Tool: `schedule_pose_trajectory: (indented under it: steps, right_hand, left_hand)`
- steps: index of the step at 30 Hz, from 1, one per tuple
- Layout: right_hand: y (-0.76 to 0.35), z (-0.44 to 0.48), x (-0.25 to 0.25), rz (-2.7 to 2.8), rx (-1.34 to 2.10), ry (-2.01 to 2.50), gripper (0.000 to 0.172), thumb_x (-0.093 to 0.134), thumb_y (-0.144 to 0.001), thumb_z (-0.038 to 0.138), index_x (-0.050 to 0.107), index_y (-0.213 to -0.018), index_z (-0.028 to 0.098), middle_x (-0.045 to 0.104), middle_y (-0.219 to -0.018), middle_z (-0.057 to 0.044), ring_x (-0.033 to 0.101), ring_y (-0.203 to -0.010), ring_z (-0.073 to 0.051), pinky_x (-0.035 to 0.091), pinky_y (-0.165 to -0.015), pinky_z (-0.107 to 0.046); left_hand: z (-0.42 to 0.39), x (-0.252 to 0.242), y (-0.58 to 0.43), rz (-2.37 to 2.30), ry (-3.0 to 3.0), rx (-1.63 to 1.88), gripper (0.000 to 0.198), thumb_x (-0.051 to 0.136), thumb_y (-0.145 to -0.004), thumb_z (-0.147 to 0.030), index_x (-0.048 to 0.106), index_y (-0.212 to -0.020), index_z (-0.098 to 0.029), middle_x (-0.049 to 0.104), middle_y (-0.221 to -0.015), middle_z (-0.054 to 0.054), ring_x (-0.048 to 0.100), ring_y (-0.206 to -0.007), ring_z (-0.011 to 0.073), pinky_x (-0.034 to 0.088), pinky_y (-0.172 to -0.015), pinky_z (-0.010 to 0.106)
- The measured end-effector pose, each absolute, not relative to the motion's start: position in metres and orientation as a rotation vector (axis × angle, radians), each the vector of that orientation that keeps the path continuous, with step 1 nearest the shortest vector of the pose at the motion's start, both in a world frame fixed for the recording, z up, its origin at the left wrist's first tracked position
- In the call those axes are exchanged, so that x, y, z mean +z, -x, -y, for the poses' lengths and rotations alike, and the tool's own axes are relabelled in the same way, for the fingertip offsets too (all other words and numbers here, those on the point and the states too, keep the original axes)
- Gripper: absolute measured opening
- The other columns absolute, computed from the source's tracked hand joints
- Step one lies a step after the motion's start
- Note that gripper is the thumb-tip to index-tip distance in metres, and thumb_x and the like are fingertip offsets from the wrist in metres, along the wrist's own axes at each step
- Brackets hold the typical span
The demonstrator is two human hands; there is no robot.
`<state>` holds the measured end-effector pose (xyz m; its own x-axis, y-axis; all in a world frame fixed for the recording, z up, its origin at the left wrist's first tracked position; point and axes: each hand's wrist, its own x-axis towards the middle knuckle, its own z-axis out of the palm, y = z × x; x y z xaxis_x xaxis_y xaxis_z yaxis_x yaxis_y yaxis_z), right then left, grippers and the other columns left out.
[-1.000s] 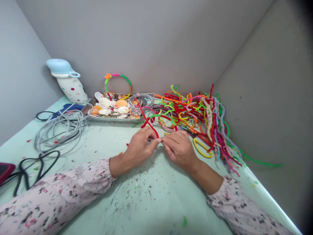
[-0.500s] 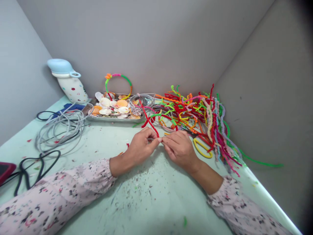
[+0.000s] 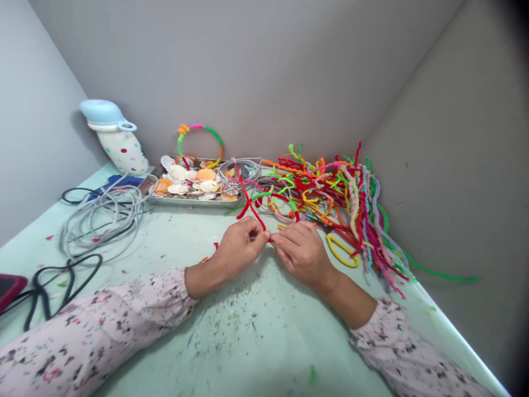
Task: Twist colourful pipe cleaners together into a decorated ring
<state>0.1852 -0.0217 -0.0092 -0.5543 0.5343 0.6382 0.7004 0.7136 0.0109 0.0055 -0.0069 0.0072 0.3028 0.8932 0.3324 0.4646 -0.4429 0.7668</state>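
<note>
Fingertips meeting at mid-table, my left hand (image 3: 239,245) and my right hand (image 3: 303,251) are both closed in a pinch. Between them runs a red pipe cleaner (image 3: 253,207), which rises up and left from the fingertips towards the shell tray. My left thumb and forefinger pinch it near its lower end, and my right fingers press on the same spot. Just beyond my hands lies a ring wrapped in red and green (image 3: 270,194). The part of the red strand inside my fingers is hidden.
A metal tray (image 3: 194,203) of shells holds up a colourful ring (image 3: 212,132). A heap of pipe cleaners (image 3: 330,187) and yellow-handled scissors (image 3: 342,251) lie right. Left are a grey wire coil (image 3: 103,220), black cord (image 3: 68,286), bottle (image 3: 119,143) and red-edged device (image 3: 10,289).
The red pipe cleaner has shifted slightly left and down at my fingertips, and its upper end sits higher. Both hands stay nearly in place.
</note>
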Motion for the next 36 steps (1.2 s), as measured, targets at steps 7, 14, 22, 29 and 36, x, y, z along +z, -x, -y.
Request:
schedule_pose_trajectory:
  steps: [7,14,22,29,36]
  right_hand:
    - [-0.184,0.02,-0.009,2.282,-0.353,0.95,0.016,0.051,-0.085,0.016,0.064,-0.096,0.018,0.065,-0.08,-0.004,0.057,-0.083,-0.018,0.039,-0.085,-0.037]
    - [-0.187,0.017,-0.009,2.207,-0.298,1.029,0.018,0.05,-0.086,0.015,0.064,-0.096,0.02,0.066,-0.085,-0.004,0.057,-0.09,-0.019,0.039,-0.085,-0.036]
    - [-0.186,0.016,-0.009,2.173,-0.284,1.033,0.018,0.051,-0.086,0.016,0.065,-0.096,0.019,0.066,-0.081,-0.005,0.057,-0.088,-0.02,0.039,-0.082,-0.035]
    - [-0.185,0.016,-0.009,2.194,-0.256,1.041,0.017,0.049,-0.086,0.017,0.065,-0.093,0.018,0.064,-0.078,-0.004,0.057,-0.082,-0.019,0.04,-0.08,-0.035]
    - [-0.185,0.015,-0.008,2.194,-0.229,1.014,0.015,0.05,-0.086,0.015,0.064,-0.09,0.017,0.064,-0.078,-0.004,0.055,-0.08,-0.018,0.04,-0.081,-0.036]
  left_hand:
    - [0.007,0.005,-0.004,-1.203,-1.958,1.007,0.023,0.051,-0.084,-0.029,0.052,-0.066,-0.016,0.052,-0.062,-0.002,0.046,-0.06,0.011,0.036,-0.055,0.023]
    - [0.01,0.0,-0.003,-1.108,-2.042,1.174,0.009,0.053,-0.086,-0.022,0.057,-0.092,-0.018,0.06,-0.091,0.003,0.055,-0.083,0.0149,0.045,-0.076,0.028]
    - [0.007,-0.003,-0.003,-1.04,-2.187,1.278,0.014,0.061,-0.081,-0.014,0.063,-0.093,-0.022,0.06,-0.089,0.003,0.055,-0.087,0.0167,0.045,-0.08,0.032]
    - [0.001,-0.009,-0.002,-1.023,-2.197,1.338,0.012,0.062,-0.082,-0.019,0.069,-0.091,-0.023,0.06,-0.084,0.004,0.057,-0.081,0.0153,0.047,-0.074,0.029]
    - [-0.001,-0.012,0.0,-1.016,-2.239,1.339,0.015,0.061,-0.083,-0.018,0.07,-0.092,-0.024,0.06,-0.083,0.003,0.056,-0.078,0.0132,0.047,-0.072,0.027]
